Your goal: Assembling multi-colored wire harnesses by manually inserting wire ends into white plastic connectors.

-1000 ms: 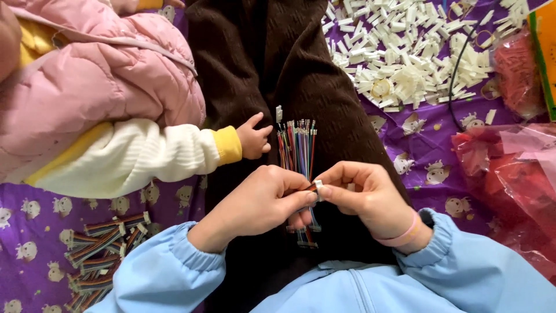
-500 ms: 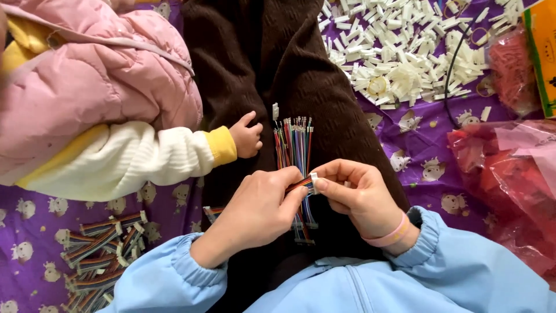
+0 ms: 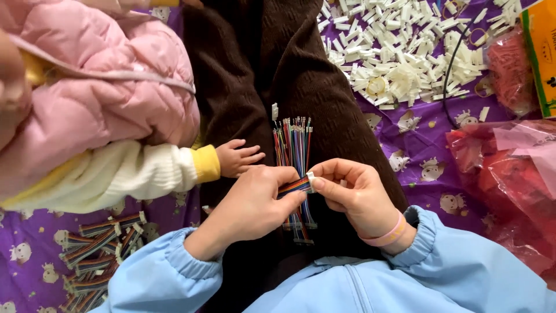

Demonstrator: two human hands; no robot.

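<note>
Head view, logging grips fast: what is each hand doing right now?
Left hand: closed, pinching the coloured wire strip.
Right hand: closed, pinching the white connector on that strip's end.

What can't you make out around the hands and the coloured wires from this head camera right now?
- Head view: the white connector is mostly covered by the right hand; its pins are too small to read.
- The left hand hides where the wire bundle is gripped.
- Lower ends of the loose wires vanish behind both hands.
- The finished harnesses are cut off by the bottom edge.
- The white connector pile runs past the top edge.
</note>
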